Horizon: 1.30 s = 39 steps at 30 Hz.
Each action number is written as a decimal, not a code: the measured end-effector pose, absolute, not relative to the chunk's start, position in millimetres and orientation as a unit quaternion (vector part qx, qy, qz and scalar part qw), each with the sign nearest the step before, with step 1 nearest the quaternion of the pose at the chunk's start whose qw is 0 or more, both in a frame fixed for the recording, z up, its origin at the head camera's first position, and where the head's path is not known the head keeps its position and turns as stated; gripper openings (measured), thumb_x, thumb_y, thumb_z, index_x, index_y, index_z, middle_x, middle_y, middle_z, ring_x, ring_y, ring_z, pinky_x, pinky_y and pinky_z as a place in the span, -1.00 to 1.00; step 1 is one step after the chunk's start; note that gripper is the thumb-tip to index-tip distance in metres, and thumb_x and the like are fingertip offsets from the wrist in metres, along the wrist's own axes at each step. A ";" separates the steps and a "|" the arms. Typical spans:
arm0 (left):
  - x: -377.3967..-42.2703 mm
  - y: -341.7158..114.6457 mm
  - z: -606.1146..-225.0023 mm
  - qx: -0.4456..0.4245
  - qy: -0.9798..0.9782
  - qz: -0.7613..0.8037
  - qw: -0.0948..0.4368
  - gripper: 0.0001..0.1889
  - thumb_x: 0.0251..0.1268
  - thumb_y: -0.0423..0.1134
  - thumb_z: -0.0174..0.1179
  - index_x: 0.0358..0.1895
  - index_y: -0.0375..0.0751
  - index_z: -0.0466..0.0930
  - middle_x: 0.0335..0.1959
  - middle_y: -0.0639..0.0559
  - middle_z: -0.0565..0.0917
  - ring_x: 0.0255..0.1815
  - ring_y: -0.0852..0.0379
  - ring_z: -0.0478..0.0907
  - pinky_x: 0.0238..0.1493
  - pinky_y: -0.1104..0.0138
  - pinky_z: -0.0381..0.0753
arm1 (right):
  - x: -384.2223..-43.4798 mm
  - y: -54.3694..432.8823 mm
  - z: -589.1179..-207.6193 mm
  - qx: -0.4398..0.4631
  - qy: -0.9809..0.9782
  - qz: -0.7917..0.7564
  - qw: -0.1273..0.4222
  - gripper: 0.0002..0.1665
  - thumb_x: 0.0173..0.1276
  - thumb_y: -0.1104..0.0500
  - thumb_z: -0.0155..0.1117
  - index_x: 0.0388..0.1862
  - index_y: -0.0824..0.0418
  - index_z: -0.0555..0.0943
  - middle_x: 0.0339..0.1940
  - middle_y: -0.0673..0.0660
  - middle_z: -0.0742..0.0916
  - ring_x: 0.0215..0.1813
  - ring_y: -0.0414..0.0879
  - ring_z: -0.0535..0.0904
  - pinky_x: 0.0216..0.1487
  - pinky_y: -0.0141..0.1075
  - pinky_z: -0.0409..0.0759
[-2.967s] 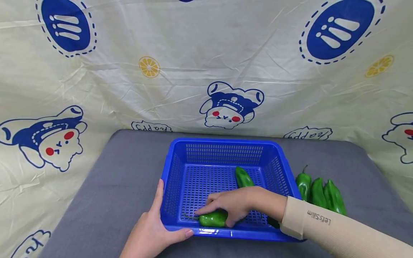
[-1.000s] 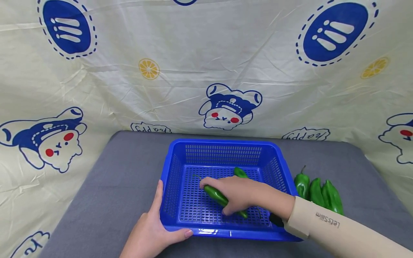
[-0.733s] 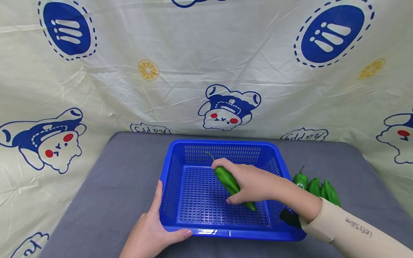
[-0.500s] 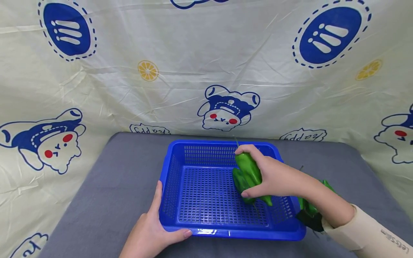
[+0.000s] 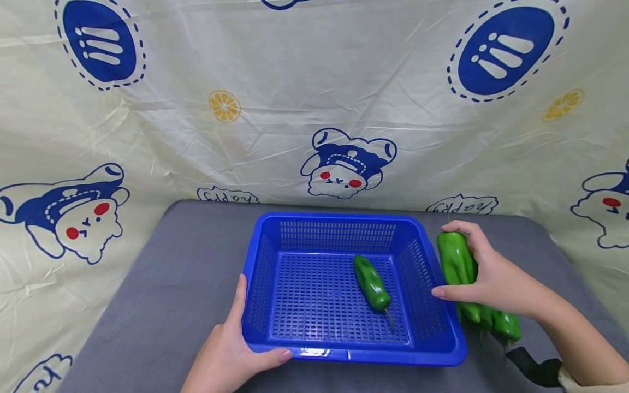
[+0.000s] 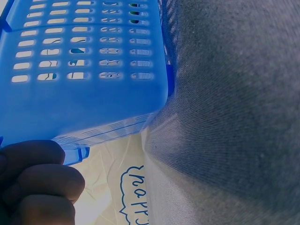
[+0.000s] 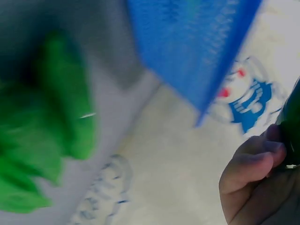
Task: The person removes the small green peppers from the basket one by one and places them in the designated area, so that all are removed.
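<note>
A blue plastic basket (image 5: 339, 355) with perforated walls sits on the grey cloth. My left hand (image 5: 233, 352) grips its near left corner, thumb on the front rim; curled fingers (image 6: 42, 183) show beside the wall in the left wrist view. My right hand (image 5: 506, 284) holds a green pepper (image 5: 454, 259), raised just right of the basket, over other green peppers (image 5: 506, 326) that it partly hides. One more green pepper (image 5: 372, 285) lies in the basket, stem toward me. The right wrist view is blurred, with the held pepper (image 7: 293, 124) at its right edge.
The grey table cloth (image 5: 196, 262) extends on both sides of the basket. Behind it hangs a pale curtain (image 5: 275, 158) printed with cartoon figures. A black strap (image 5: 533, 368) is on the right wrist.
My right hand has picked the pepper up from the basket floor and carried it rightward over the rim. The other pepper stays in the basket. My left hand keeps its place.
</note>
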State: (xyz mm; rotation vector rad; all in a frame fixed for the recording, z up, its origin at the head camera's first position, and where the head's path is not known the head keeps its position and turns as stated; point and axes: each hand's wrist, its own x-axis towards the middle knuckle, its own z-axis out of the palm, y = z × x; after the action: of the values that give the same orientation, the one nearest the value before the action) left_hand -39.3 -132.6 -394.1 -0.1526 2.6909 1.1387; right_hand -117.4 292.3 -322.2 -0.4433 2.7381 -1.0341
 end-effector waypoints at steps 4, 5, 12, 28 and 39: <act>-38.9 -132.6 -393.5 -0.051 0.914 0.386 0.108 0.55 -0.45 0.44 0.53 0.58 0.38 -0.51 0.14 -0.30 0.65 0.02 -0.07 0.65 0.01 -0.04 0.59 | -115.9 315.9 -341.6 -0.115 0.929 -0.344 0.073 0.23 0.19 0.12 0.53 0.52 0.00 -0.19 -0.01 0.35 0.50 -0.24 -0.22 0.50 -0.37 -0.29 0.56; -38.9 -132.6 -393.4 -0.051 0.915 0.385 0.108 0.55 -0.45 0.44 0.53 0.57 0.39 -0.51 0.13 -0.30 0.65 0.02 -0.07 0.66 0.01 -0.04 0.59 | -115.4 320.3 -346.3 -0.105 0.933 -0.337 0.069 0.23 0.20 0.11 0.52 0.52 0.02 -0.19 0.00 0.35 0.50 -0.22 -0.23 0.50 -0.36 -0.29 0.56; -38.8 -132.9 -393.5 -0.052 0.917 0.381 0.105 0.55 -0.47 0.46 0.52 0.57 0.40 -0.51 0.13 -0.33 0.64 0.02 -0.08 0.66 0.02 -0.04 0.59 | -115.4 338.7 -368.7 -0.060 0.941 -0.327 0.062 0.19 0.27 0.04 0.46 0.53 0.08 -0.22 -0.04 0.33 0.52 -0.23 -0.19 0.50 -0.36 -0.29 0.55; -38.7 -132.7 -392.3 -0.056 0.917 0.378 0.111 0.55 -0.45 0.46 0.52 0.56 0.42 -0.53 0.20 -0.38 0.59 0.09 -0.15 0.63 0.05 -0.09 0.58 | -121.7 350.8 -397.1 -0.003 0.967 -0.209 0.144 0.33 0.16 -0.36 0.40 0.56 0.11 -0.21 -0.22 0.36 0.64 -0.31 0.01 0.58 -0.48 -0.20 0.47; -38.5 -132.3 -391.7 -0.053 0.917 0.380 0.108 0.54 -0.46 0.45 0.53 0.57 0.40 -0.51 0.14 -0.36 0.63 0.04 -0.11 0.65 0.03 -0.06 0.59 | -125.5 346.3 -400.0 -0.002 0.974 -0.160 0.162 0.18 0.27 -0.51 0.13 0.61 0.04 -0.11 -0.18 0.31 0.65 -0.37 -0.02 0.53 -0.52 -0.20 0.41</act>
State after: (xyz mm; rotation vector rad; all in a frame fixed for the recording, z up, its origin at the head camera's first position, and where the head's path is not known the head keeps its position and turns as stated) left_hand -38.5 -132.3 -391.7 -0.1566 2.6990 1.1177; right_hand -125.5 346.3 -400.0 -0.0068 2.7779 -0.4579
